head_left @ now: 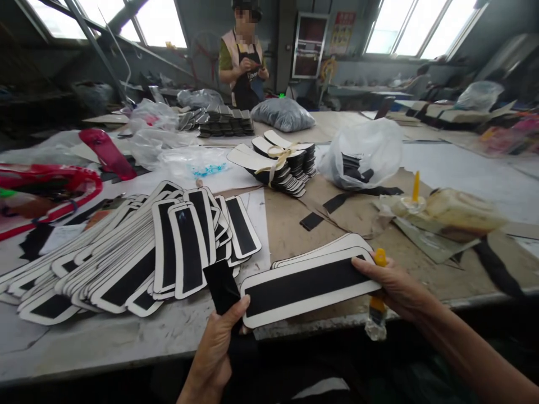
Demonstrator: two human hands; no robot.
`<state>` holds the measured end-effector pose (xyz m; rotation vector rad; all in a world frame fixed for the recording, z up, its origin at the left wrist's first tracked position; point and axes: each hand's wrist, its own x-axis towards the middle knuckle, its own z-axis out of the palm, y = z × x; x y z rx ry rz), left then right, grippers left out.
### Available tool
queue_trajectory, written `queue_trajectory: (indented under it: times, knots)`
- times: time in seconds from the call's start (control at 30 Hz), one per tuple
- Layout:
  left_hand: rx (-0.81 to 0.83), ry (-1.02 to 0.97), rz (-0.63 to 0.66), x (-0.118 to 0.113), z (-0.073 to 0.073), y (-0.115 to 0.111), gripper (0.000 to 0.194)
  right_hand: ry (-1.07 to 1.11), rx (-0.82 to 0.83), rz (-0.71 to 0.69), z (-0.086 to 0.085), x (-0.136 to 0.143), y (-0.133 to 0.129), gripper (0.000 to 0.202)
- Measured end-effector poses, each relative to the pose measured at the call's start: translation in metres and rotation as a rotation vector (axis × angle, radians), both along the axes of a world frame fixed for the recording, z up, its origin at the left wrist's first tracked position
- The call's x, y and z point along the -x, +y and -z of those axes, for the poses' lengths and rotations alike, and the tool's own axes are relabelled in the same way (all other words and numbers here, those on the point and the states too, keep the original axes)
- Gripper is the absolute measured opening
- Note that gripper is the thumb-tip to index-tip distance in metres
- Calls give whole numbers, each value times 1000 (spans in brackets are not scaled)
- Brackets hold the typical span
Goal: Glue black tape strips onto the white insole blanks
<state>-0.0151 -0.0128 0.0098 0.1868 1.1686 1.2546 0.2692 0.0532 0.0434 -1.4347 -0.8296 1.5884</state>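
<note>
My left hand [219, 342] is closed around black strips [222, 285], its thumb against the left end of a long white panel with rounded corners [303, 314]. A black strip [301, 285] lies lengthwise along the middle of that panel. At the panel's right end, my right hand [396, 283] grips it, thumb on top and fingers beneath. A yellow tool [378, 306] with a clear, wrapped-looking lower end also sits in the right hand. Several white panels [328, 247] lie on the table just behind the held one.
Many white panels with black strips [122, 264] are fanned out at the left. Behind stand tied bundles [290, 163] and a plastic bag of black pieces [366, 151]. A container of yellowish matter [458, 210] is at the right. A person [244, 62] stands across the table.
</note>
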Motion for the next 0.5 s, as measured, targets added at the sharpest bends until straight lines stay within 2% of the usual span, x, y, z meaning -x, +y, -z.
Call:
queue_trajectory:
  times: [0.17,0.37,0.5]
  knots:
    - [43,-105,-81,-2,-2,5,35,47,-37,1,0,3,0,27]
    - [139,126,-15,12,2,14,46,-154,-143,-185,-3,0,8,32]
    - [84,161,-28,13,-1,15,41,-159,-116,-188,-5,0,8,29]
